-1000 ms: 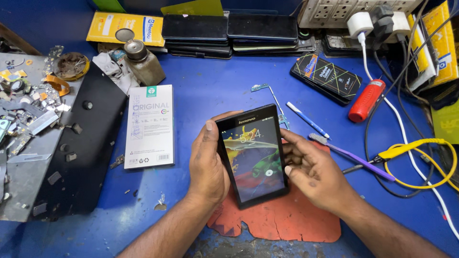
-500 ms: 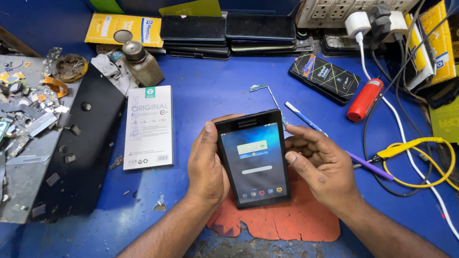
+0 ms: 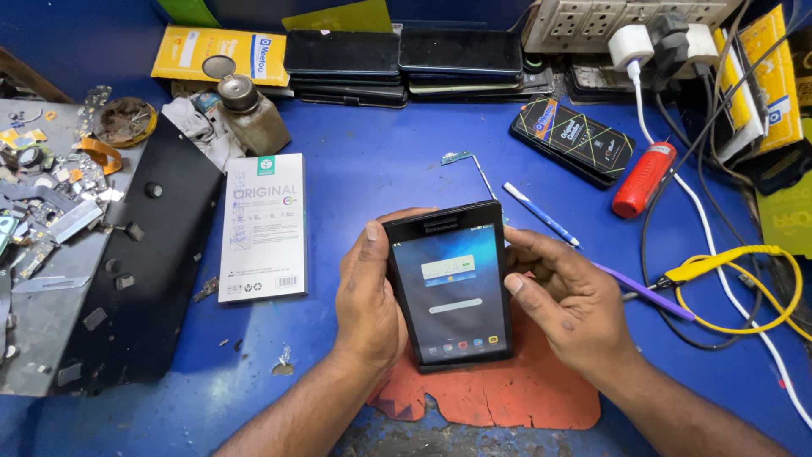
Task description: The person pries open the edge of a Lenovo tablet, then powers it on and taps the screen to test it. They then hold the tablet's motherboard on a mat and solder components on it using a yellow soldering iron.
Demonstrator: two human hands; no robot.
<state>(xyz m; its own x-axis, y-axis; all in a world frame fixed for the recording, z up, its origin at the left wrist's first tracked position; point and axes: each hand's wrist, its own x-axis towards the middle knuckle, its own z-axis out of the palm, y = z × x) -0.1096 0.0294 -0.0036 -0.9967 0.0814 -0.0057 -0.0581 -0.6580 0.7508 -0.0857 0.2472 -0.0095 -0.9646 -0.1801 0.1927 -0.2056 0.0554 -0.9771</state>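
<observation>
Blue workbench [image 3: 381, 178]: lit tablet [image 3: 450, 286] pinched between left hand [image 3: 368, 300] and right hand [image 3: 562, 296] fingers.

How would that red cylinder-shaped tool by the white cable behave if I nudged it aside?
The red tool looks round-bodied and lies flat on the blue bench, so it would probably roll rather than slide. It seems rigid and fairly light. The white cable beside it might catch it or get dragged along.

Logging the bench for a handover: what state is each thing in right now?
Tablet: screen lit, held upright in both hands.
Left hand: gripping its left edge.
Right hand: thumb at its right edge.
White charger: plugged in.
Stacked phones: screens dark.
Red mat: torn edges.
</observation>
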